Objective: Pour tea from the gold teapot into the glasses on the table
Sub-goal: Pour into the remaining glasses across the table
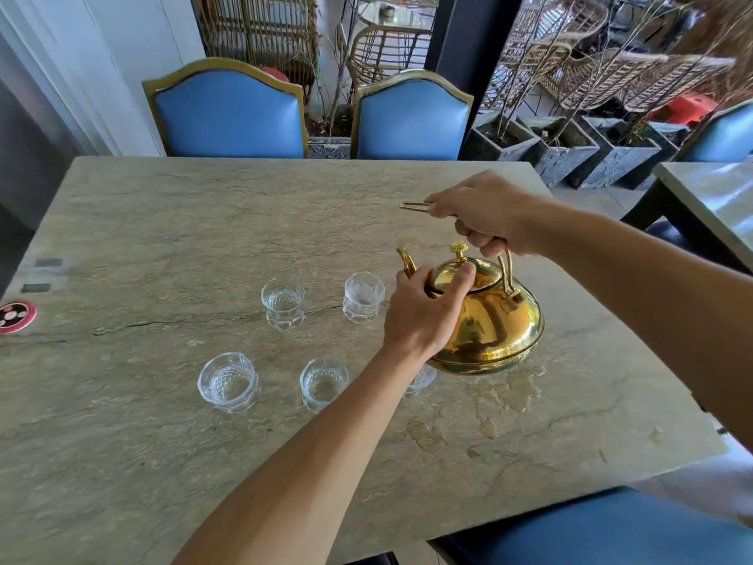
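Observation:
The gold teapot [495, 324] hangs just above the stone table [163, 222], right of centre, its spout pointing left. My right hand [483, 216] is shut on its handle from above. My left hand [423, 309] presses on the lid and front of the pot with its thumb near the knob. Several clear cut glasses stand to the left: two at the back [283, 302] [363, 296] and two nearer [228, 381] [324, 383]. Another glass [421, 379] is mostly hidden under my left forearm and the pot.
Spilled liquid [517, 391] wets the table below and right of the teapot. A round red coaster [16, 316] lies at the left edge. Two blue chairs [228, 112] [411, 116] stand at the far side, a second table [709, 197] at right.

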Demonstrator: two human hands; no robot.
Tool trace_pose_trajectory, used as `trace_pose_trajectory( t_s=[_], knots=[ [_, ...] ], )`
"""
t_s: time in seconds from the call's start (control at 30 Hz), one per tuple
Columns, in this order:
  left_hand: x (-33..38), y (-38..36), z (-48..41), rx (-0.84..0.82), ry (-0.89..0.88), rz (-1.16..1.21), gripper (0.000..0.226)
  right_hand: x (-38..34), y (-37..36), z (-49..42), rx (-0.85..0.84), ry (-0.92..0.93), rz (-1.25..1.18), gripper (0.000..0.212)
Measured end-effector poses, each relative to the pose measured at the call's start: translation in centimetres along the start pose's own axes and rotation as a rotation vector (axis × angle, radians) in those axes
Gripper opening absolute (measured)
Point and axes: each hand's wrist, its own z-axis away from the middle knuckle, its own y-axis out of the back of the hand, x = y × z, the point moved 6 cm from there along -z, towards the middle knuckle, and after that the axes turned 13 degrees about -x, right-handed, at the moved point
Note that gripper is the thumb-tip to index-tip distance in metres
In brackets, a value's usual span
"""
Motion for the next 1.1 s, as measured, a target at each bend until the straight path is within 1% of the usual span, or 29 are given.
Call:
trace_pose_trajectory(
  t_s=[0.17, 0.27, 0.33, 0.4, 0.47, 0.53, 0.6, 0.77, 0.9, 1.1],
  knots=[
    [0.7, -2.4, -0.7, -0.044, -0.007, 0.01, 0.065, 1.2, 2.0, 0.9, 0.048, -0.018, 0.013, 0.034],
    [0.9, -3.9, -1.0, -0.06, 0.003, 0.047, 0.074, 1.9, 2.9, 1.0, 0.035, -0.045, 0.032, 0.032],
    [0.9, -5.0, -1.3, -0.077, 0.018, 0.082, 0.08, 2.4, 3.4, 0.8, 0.031, -0.062, 0.048, 0.035],
    [0.8, -5.8, -1.6, -0.099, 0.026, 0.137, 0.072, 2.9, 3.9, 0.5, 0.038, -0.081, 0.065, 0.037],
    [0.4, -6.6, -2.1, -0.122, 0.042, 0.166, 0.065, 3.6, 4.5, 0.0, 0.04, -0.099, 0.081, 0.034],
    [0.1, -7.3, -2.4, -0.138, 0.055, 0.189, 0.061, 4.1, 4.8, -0.4, 0.021, -0.119, 0.094, 0.025],
    [0.0, -8.0, -2.6, -0.142, 0.066, 0.223, 0.062, 4.5, 5.0, -0.7, 0.003, -0.139, 0.115, 0.011],
    [-0.5, -9.4, -2.7, -0.147, 0.094, 0.276, 0.054, 5.3, 5.2, -1.6, -0.046, -0.172, 0.182, 0.019],
    [-0.9, -10.1, -2.7, -0.126, 0.13, 0.311, 0.064, 5.6, 5.2, -1.9, -0.078, -0.192, 0.227, 0.013],
    [-1.3, -10.6, -2.8, -0.115, 0.143, 0.323, 0.062, 5.9, 5.1, -2.3, -0.121, -0.204, 0.263, 0.015]
  ],
)
